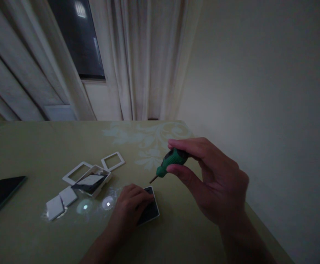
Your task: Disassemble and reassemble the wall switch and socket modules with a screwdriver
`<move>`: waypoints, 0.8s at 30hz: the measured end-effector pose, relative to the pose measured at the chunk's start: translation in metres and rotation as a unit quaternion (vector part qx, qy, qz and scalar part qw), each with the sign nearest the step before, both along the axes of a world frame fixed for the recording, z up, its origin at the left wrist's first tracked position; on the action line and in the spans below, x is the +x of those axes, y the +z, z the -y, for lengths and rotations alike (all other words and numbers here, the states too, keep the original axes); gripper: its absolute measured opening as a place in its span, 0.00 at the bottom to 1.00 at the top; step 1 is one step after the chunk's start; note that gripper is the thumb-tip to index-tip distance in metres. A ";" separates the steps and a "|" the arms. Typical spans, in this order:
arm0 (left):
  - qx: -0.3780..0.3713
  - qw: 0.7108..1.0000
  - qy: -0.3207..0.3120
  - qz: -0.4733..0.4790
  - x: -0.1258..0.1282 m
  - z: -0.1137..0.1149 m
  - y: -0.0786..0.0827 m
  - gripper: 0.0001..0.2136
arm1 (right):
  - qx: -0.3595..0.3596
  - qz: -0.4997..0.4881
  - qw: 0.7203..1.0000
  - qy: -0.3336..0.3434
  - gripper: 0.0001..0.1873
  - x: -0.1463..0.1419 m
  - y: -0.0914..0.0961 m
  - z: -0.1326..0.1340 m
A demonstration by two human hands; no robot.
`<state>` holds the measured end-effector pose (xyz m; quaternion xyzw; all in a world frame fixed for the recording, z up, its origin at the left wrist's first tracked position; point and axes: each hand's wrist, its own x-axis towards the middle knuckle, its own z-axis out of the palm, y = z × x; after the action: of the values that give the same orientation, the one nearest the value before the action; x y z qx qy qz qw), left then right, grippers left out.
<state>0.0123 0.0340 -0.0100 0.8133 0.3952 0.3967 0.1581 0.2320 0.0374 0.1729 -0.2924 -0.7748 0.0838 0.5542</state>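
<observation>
My right hand pinches a short screwdriver with a green and black handle between thumb and fingers. Its thin shaft slants down to the left, the tip in the air just above a small white-rimmed panel with a dark upper face. Over that panel lies my left hand, fingers curled together with the tips at the dark face. Whatever is between those fingertips is hidden. The hand also covers the panel's left part, which rests flat on the table.
To the left, a white box holds a tilted dark-and-white piece. Around it lie a large white frame, a smaller white frame and white square plates. A dark flat device sits far left on the table.
</observation>
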 end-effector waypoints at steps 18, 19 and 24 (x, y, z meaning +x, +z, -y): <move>0.005 0.994 -0.045 -0.102 -0.001 0.005 0.011 0.06 | 0.003 0.017 1.000 0.017 0.20 -0.005 -0.004 -0.003; 0.016 0.994 -0.047 -0.100 -0.001 0.005 0.009 0.05 | 0.003 0.017 1.000 0.016 0.20 -0.005 -0.004 -0.003; 0.049 0.994 -0.044 -0.089 0.001 0.005 0.003 0.04 | 0.002 0.024 1.000 0.009 0.20 -0.006 -0.005 -0.004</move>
<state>0.0130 0.0291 -0.0069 0.8687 0.3520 0.3340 0.0992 0.2262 0.0410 0.1676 -0.2865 -0.7903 0.0803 0.5356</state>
